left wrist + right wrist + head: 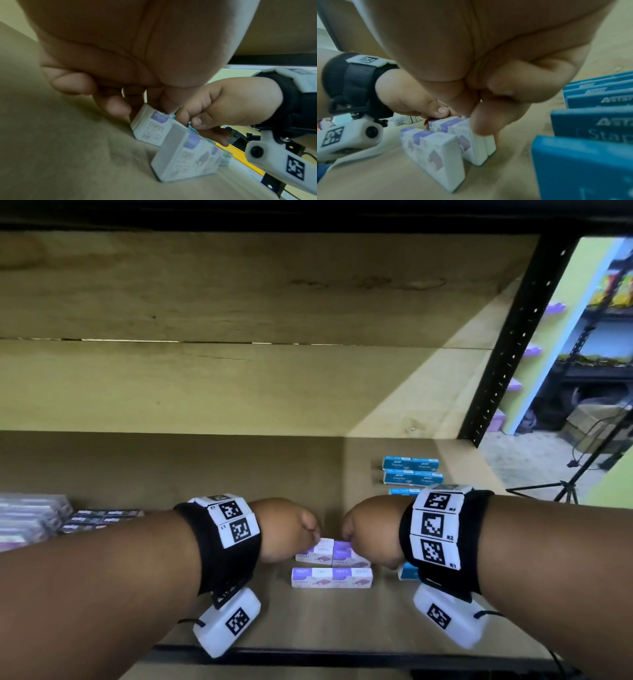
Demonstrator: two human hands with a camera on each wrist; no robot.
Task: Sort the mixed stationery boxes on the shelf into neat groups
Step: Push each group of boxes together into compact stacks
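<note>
Fingers of left hand point(287, 529) & right hand point(371, 529) pinch purple "Staples" box point(331, 550); blue boxes point(411, 470) read "Staples".

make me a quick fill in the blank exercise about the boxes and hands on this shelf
1. Both hands meet at the far row of white and ____ staple boxes.
2. The group lying at the right of the shelf is the ____ staple boxes.
3. The near row of white staple boxes is touched by ____ hand.
4. The left hand and right hand each grip one ____ of the far row.

Missing words: purple; blue; neither; end
</note>
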